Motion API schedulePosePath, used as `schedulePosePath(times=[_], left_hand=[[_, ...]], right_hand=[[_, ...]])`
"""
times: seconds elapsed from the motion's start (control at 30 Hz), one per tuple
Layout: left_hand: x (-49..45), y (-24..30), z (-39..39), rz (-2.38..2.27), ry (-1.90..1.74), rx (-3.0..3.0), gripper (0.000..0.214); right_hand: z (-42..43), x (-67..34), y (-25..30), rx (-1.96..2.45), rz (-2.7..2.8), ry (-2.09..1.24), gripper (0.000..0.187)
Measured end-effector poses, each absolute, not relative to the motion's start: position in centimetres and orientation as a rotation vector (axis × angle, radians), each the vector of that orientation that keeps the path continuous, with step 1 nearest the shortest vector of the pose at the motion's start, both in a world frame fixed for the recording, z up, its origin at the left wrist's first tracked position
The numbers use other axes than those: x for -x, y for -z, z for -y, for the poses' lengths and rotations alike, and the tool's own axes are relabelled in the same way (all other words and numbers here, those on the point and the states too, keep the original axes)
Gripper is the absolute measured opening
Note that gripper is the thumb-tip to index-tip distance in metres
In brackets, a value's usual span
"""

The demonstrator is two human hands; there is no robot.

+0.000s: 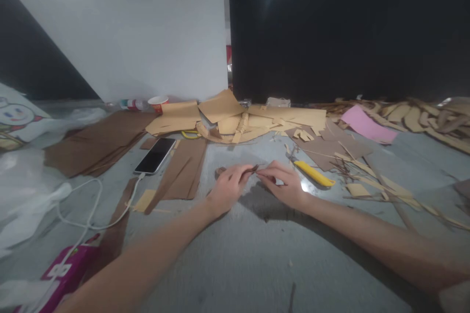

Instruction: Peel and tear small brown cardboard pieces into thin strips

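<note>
My left hand [227, 188] is closed, pinching a small thin brown strip [254, 168] between thumb and fingers above the grey table. Facing it, my right hand [284, 185] has its thumb and fingertips pinched together at the right end of the same strip. The fingertips of both hands almost meet, so most of the strip is hidden. A brown curled piece [219, 171] shows just beyond the left hand's knuckles. To the right of my right hand lies a yellow utility knife [315, 174], its tip pointing away to the left.
Brown sheets [185, 171] and a phone [155, 156] on a white cable [98, 195] lie left. Tan sheets [176, 115] and a paper cup [158, 101] stand behind. Offcuts [358, 190] and a pink sheet [369, 124] lie right; a magenta box [71, 264] sits near left.
</note>
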State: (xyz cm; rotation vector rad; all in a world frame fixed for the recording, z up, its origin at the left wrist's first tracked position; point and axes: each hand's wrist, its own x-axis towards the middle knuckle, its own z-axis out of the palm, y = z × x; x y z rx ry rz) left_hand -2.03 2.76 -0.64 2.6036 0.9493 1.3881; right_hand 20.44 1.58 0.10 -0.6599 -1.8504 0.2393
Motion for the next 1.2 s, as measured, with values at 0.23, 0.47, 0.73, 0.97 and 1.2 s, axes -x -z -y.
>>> schedulePosePath(times=[0.23, 0.47, 0.73, 0.97, 1.2], left_hand=[[2.1, 1.0, -2.9, -0.947, -1.455, -2.615, 0.023], [2.1, 0.9, -2.8, -0.931, -1.368, -2.666, 0.025], [2.2, 1.2, -2.9, -0.91, -1.276, -2.658, 0.026], [2.4, 1.4, -3.0, -0.954, -1.166, -2.657, 0.028], [2.1, 0.6, -2.8, -1.118, -1.103, -2.515, 0.037]], right_hand=[[-1.7, -20.3, 0.2, 0.62, 1.889, -0.266, 0.021], [-2.1, -20.5, 0.4, 0.769, 1.91, -0.414, 0.014], [-2.4, -20.7, 0.6, 0.779, 1.975, -0.469, 0.021], [-2.6, -20.8, 0.9, 0.802, 2.019, -0.422, 0.028], [-2.8, -20.7, 0.9, 0.773, 2.07, -0.381, 0.026]])
